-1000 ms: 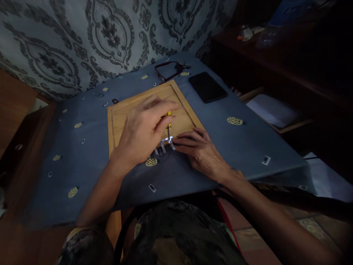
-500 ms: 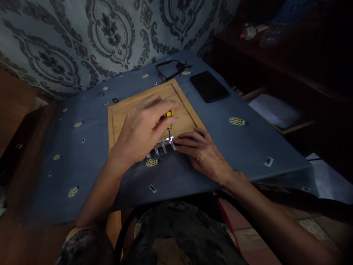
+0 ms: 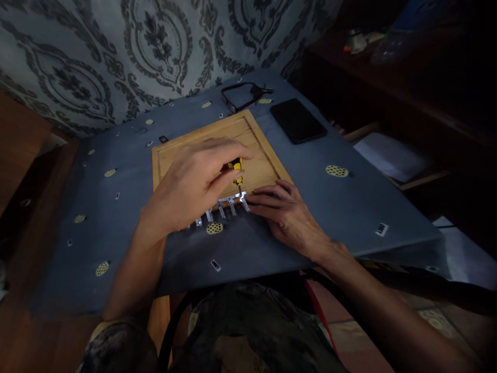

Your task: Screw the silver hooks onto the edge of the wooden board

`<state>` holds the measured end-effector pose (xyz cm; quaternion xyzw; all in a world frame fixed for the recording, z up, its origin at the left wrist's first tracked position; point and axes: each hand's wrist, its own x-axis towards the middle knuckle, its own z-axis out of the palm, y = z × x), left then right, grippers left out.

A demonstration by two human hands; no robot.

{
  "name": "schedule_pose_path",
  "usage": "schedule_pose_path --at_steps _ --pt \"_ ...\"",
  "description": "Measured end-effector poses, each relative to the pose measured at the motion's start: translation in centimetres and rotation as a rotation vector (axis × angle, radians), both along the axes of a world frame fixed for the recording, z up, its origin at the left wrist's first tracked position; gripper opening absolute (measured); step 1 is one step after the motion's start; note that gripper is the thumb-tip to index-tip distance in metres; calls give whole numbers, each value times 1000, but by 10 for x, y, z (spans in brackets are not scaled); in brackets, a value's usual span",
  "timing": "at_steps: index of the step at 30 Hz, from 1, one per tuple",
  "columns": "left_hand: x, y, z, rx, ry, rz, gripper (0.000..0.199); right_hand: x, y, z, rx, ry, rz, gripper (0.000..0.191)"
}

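My left hand (image 3: 194,178) is closed around the yellow and black handle of a small screwdriver (image 3: 238,173), which points down. Its tip meets the right end of a shiny metal strip with several hooks (image 3: 222,210). That strip lies along the near edge of a framed wooden board (image 3: 254,142); its left part is partly hidden by my hand. My right hand (image 3: 285,215) rests at the board's near right corner, fingers stretched out, fingertips beside the strip's right end. Whether they press on the strip is hard to see.
A blue patterned cloth (image 3: 310,217) covers the table. Beyond the board lie eyeglasses (image 3: 233,106) and a black phone or tablet (image 3: 298,120). Dark furniture with an open drawer (image 3: 392,155) stands at the right, with a plastic bottle (image 3: 396,44) on top.
My left hand has turned around the screwdriver, its wrist shifting left and uncovering more hooks. The screwdriver tip stays at the strip's right end, and my right hand keeps its place.
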<state>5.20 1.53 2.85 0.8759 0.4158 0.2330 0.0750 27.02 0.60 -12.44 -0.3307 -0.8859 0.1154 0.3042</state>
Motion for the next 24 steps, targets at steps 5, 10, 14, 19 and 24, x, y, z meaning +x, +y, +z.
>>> schedule_pose_path --at_steps 5,10,14,19,24 --pt "-6 -1 4 10 -204 181 13 0 0 -2 14 26 9 36" --pt "-20 17 -15 -64 -354 258 12 -1 0 -5 35 32 1 35" --pt "-43 41 -50 -152 -453 288 19 -1 0 -5 33 34 -6 37" --pt "-70 55 -84 -285 -434 350 23 -1 0 -6 41 30 -18 36" --pt "-74 51 -89 -292 -254 407 10 -2 -1 -6 58 39 -24 37"
